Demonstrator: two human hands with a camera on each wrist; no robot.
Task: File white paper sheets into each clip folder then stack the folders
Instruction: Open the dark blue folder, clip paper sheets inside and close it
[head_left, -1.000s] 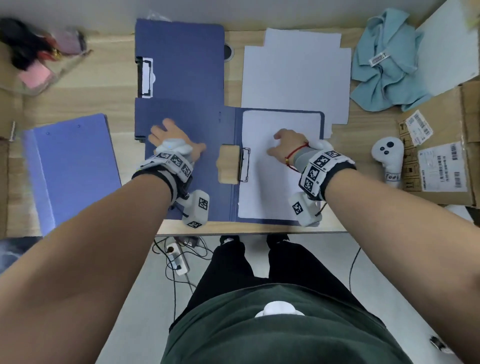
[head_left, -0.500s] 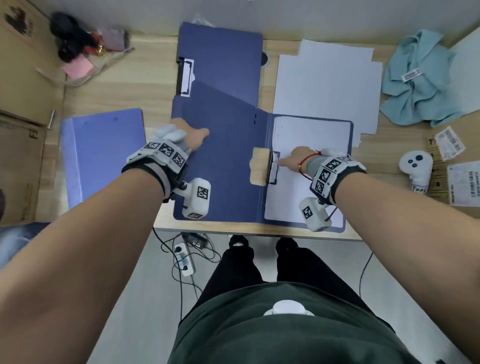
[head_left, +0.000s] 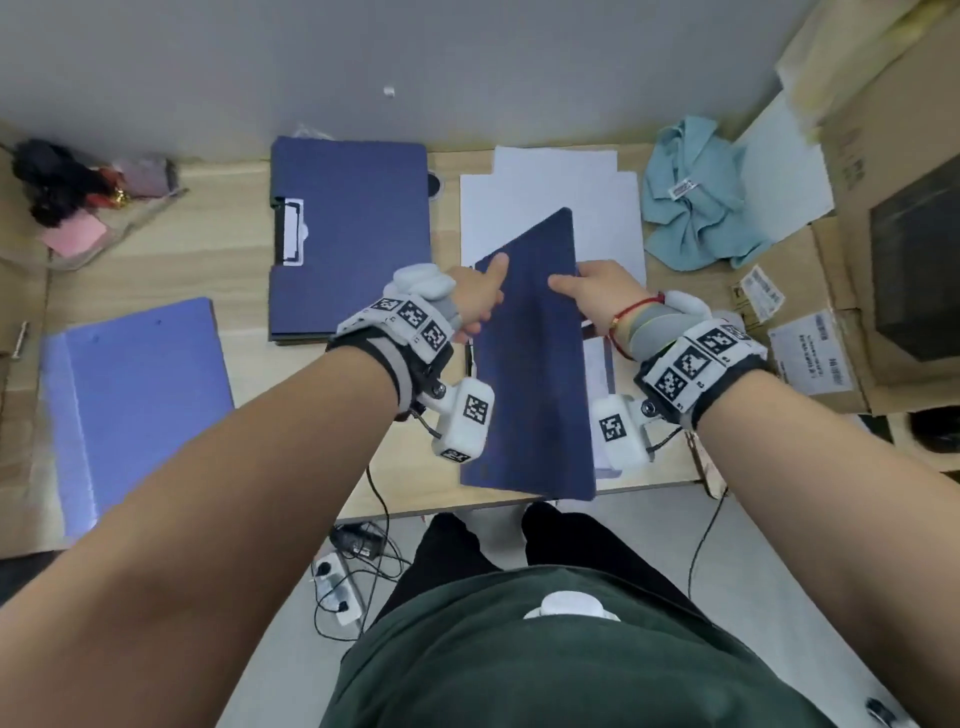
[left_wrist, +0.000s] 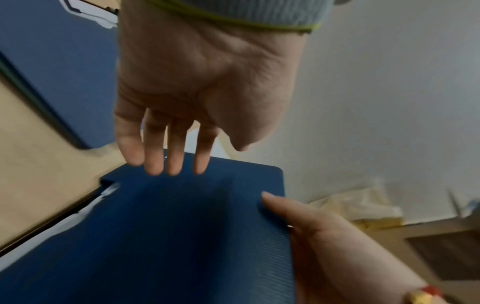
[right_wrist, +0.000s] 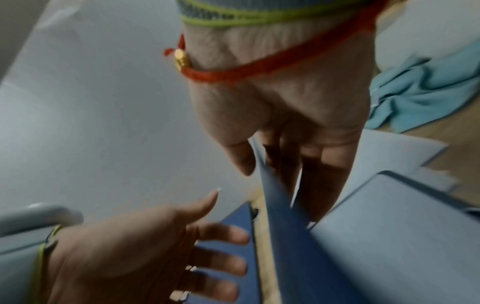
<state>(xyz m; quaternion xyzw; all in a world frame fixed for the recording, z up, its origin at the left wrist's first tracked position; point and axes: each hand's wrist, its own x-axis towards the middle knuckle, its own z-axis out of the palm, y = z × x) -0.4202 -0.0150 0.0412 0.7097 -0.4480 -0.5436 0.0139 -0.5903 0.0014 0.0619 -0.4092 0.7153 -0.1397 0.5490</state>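
The dark blue clip folder (head_left: 530, 358) stands half-closed over the desk edge (head_left: 426, 499) — stiff, light (probably slick). The right hand (head_left: 597, 296) pinches its cover's far edge; the left hand (head_left: 475, 299), fingers straight, steadies it — best held by edges.

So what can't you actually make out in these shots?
- Sheet and clip inside the held folder: its cover hides them in the head view.
- Right hand fingers: under the cover in the head view; dark and blurred in the right wrist view.
- Whether the left hand touches the cover: motion blur in both wrist views.
- Labels on the box: too small.
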